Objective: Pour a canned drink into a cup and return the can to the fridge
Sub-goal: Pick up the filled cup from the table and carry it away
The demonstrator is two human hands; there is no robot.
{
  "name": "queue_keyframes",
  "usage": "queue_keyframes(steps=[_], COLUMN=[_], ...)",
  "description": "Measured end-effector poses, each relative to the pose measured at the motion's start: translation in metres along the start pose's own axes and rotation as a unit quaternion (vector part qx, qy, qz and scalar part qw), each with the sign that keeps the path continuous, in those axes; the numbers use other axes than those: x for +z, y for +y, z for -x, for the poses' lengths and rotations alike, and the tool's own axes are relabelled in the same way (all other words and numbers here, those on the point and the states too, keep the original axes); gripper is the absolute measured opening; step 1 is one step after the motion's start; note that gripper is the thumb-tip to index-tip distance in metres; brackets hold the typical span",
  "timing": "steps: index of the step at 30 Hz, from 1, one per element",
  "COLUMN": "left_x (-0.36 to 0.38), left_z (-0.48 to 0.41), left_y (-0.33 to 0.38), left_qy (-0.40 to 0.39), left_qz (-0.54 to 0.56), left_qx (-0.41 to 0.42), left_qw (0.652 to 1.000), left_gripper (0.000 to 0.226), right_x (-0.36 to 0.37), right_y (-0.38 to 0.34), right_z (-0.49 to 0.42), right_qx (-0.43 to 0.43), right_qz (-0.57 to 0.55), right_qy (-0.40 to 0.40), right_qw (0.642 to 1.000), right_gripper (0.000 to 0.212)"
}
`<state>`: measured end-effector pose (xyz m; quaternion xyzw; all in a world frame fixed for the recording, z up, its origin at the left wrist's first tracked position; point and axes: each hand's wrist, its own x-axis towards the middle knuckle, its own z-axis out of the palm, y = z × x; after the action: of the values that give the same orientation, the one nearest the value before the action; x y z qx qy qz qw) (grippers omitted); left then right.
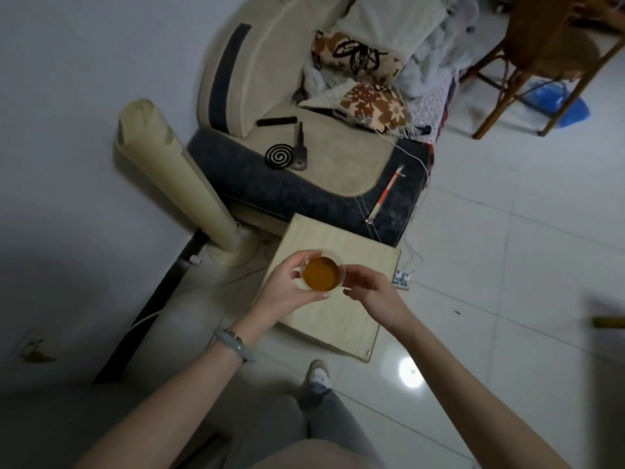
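We clasp the clear plastic cup of amber drink [321, 274] above the pale wooden bench [355, 319] with left hand [287, 289] and right hand [372, 296]; pouring seems done, so next we lower it level.

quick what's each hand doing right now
Left hand: holding the clear plastic cup of amber drink, fingers curled round it.
Right hand: fingers and thumb pinch the same cup's right side.

Amber drink [320, 274], pale wood box [338, 319], brown floral cushion [372, 104].
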<state>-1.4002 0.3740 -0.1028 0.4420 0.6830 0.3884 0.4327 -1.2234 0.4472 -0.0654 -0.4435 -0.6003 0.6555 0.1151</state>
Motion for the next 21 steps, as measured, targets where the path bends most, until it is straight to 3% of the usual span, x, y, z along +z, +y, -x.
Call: queue_keyframes(steps=[13, 21], left_x=[0.021, 0.058], left_z=[-0.104, -0.153], left_y=[-0.106, -0.203], left_qy=[-0.111, -0.12], left_qz=[-0.022, -0.006], left_qx=[-0.006, -0.017], left_qw=[0.994, 0.993], left_gripper=[0.073, 0.071], right_x=[0.021, 0.031], right_y=[0.098, 0.188], right_z=[-0.095, -0.161], right_qx=[0.084, 0.11], right_qz=[-0.066, -0.088], right_qy=[0.117, 0.154], right_qw=[0.987, 0.978], right_gripper=[0.048, 0.054])
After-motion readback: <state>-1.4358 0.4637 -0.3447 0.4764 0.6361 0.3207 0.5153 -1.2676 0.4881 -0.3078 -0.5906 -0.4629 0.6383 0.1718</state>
